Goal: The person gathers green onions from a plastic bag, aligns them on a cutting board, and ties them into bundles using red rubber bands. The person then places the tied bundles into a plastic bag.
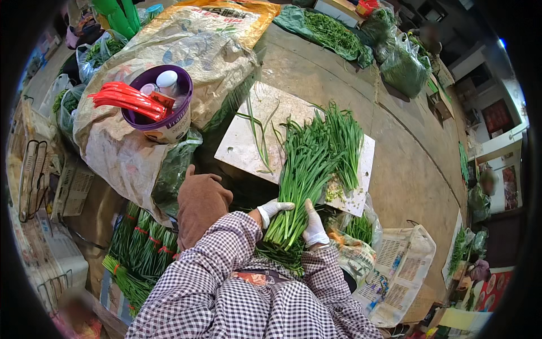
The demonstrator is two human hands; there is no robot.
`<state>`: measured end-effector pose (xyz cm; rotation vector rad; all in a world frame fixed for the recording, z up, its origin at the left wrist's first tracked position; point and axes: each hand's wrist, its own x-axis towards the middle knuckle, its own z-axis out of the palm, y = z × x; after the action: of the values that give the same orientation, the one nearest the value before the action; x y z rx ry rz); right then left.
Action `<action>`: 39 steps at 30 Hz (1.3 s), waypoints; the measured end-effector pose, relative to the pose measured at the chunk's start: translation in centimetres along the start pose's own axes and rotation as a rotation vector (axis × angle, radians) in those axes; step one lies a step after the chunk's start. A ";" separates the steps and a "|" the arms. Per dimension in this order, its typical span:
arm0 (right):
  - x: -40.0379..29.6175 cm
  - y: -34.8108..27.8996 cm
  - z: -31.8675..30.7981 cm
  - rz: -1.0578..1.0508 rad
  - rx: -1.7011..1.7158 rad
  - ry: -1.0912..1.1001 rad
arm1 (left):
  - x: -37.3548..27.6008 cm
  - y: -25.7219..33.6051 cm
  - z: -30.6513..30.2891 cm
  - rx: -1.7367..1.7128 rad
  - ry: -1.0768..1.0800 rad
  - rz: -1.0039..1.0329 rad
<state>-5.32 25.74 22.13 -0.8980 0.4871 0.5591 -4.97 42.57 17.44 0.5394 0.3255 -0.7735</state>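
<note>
My left hand point(274, 210) and my right hand point(314, 224), both in thin white gloves, grip a large bunch of garlic chives point(296, 178) from its two sides near the pale stem ends. The leafy part reaches away from me over a whitish board point(250, 156). On that board a smaller bunch of chives point(345, 148) lies at the right, a few loose stalks point(259, 135) at the left, and yellowish trimmings point(334, 190) near the front edge. Dark green leaves hang below the stems, close to my lap.
A purple-rimmed bucket point(182, 123) with red ties point(131, 101) stands on a sack-covered heap point(110, 140) at the left. Tied chive bundles point(144, 237) lie lower left. A white plastic crate point(398, 271) is at the right. Bagged greens point(406, 68) stand at the back; other people are at the edges.
</note>
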 end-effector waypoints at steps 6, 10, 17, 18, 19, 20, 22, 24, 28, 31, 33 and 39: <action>0.4 0.7 -1.0 0.112 -0.134 -0.020 | 1.7 -0.9 -0.6 0.251 0.052 0.157; 0.0 0.2 -1.6 0.077 -0.084 -0.026 | 0.2 0.9 1.2 0.206 0.017 -0.009; -2.1 -1.4 0.2 0.044 -0.200 -0.093 | -0.2 0.8 1.4 0.401 -0.119 0.179; -2.4 -1.8 0.3 0.089 -0.167 -0.072 | -1.4 2.1 2.9 0.411 -0.097 0.103; -2.8 -2.2 0.5 0.131 -0.140 -0.052 | -2.4 3.3 4.2 0.420 -0.078 0.032; -2.9 -2.4 0.8 0.084 -0.129 -0.081 | -2.3 3.5 4.2 0.474 -0.087 0.060; -3.6 -2.7 1.4 0.175 -0.156 -0.054 | -2.4 2.8 3.5 0.517 -0.059 0.048; -5.0 -1.9 1.8 0.187 -0.229 -0.045 | -3.5 1.5 3.0 0.452 -0.041 0.012; -6.6 1.2 0.1 0.264 -0.095 -0.041 | -5.0 -1.6 1.8 0.486 0.047 -0.050; -7.1 0.4 0.3 0.293 -0.098 -0.072 | -4.8 -2.0 1.9 0.418 0.224 -0.183; -7.4 0.7 0.1 0.271 -0.118 -0.116 | -5.3 -1.6 1.8 0.461 0.060 -0.122; -10.2 3.4 0.9 0.257 -0.093 -0.066 | -8.4 -5.2 3.2 0.296 0.296 -0.123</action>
<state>-15.00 25.63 26.80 -0.9081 0.5234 0.8489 -14.22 42.45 22.16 0.9235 0.5253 -0.8674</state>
